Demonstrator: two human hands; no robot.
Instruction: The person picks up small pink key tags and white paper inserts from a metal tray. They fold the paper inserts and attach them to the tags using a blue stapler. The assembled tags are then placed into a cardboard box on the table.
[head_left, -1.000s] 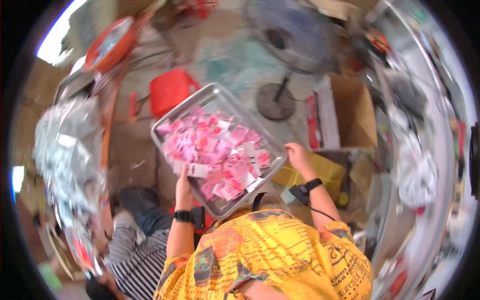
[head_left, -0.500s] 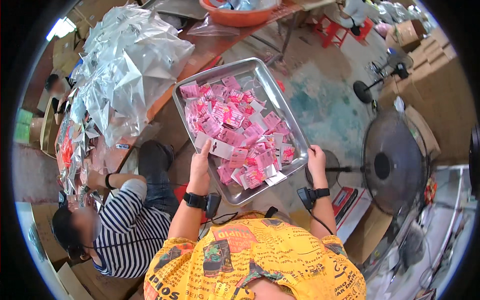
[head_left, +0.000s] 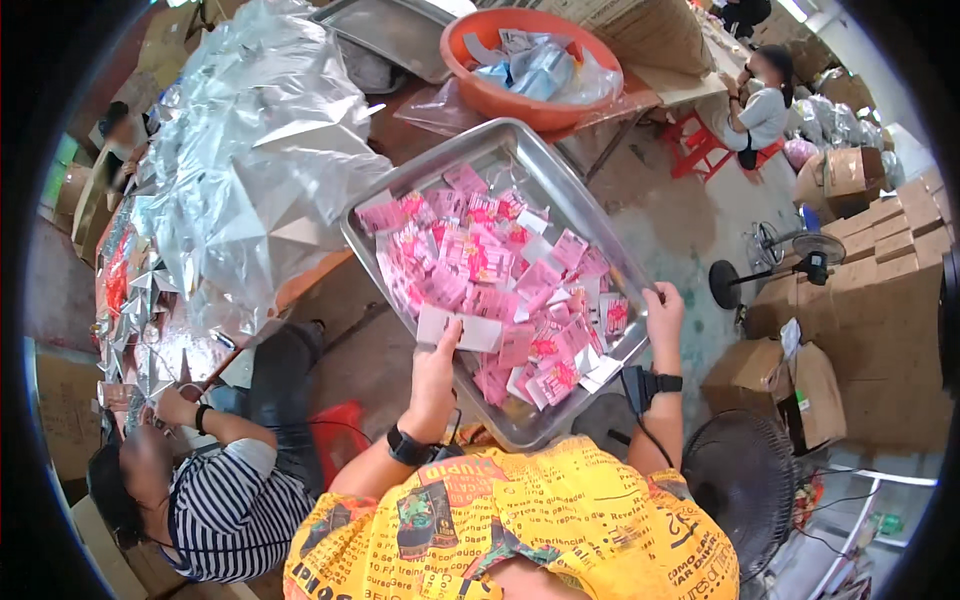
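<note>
L hand (head_left: 434, 382) grips the metal tray (head_left: 545, 185) at its near-left edge, thumb over the rim & on a white card (head_left: 472, 331); its other fingers are mostly hidden, can't tell exactly how they sit. R hand (head_left: 664, 308) is closed on the tray's R corner, fingers curled at the rim. Tray's held in front of the yellow shirt (head_left: 560, 500), above the floor, set diag. w/ one corner twd the shirt. Inside: a loose heap of pink & white cards (head_left: 480, 262), overlapping at all angles; far end & R side of the tray are partly bare.

Far L: table w/ a big pile of silvery plastic (head_left: 250, 170). Beyond the tray, on the table: orange basin (head_left: 515, 112) w/ blue & clear stuff in it, just beside a 2nd tray (head_left: 385, 38). Near L: co-worker in a striped top (head_left: 240, 510), one hand at the table. Far R: seated person in white (head_left: 765, 118) by a red stool (head_left: 692, 148). R side: lg fan (head_left: 740, 490), small fan (head_left: 818, 248), cardboard boxes (head_left: 885, 350).
</note>
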